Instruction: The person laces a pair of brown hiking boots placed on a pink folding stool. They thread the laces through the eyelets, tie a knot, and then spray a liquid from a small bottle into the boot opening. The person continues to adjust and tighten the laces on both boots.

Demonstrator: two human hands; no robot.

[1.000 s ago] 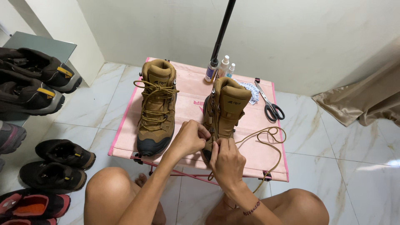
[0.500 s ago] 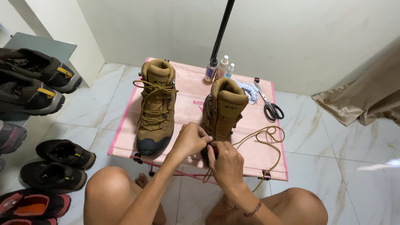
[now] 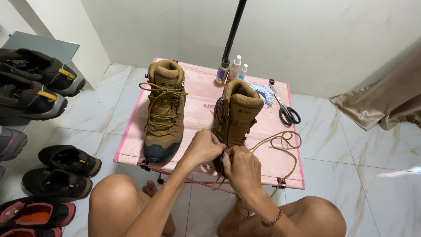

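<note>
At the near edge of the pink bench (image 3: 272,169), left hand (image 3: 202,147) and right hand (image 3: 242,169) pinch the tan lace (image 3: 280,140) at the unlaced boot (image 3: 234,117). Left of them stands the laced boot (image 3: 163,109); scissors (image 3: 286,109) and bottles (image 3: 232,70) lie beyond, open tile on the right.

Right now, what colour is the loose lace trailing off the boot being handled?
Tan, matching the boot; the lace shows best in the head view, looping over the pink table.

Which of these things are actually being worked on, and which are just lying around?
In use: left hand, right hand, right boot, loose lace.
Lying about: laced boot, scissors, small bottles, cloth, shoes on floor.
</note>
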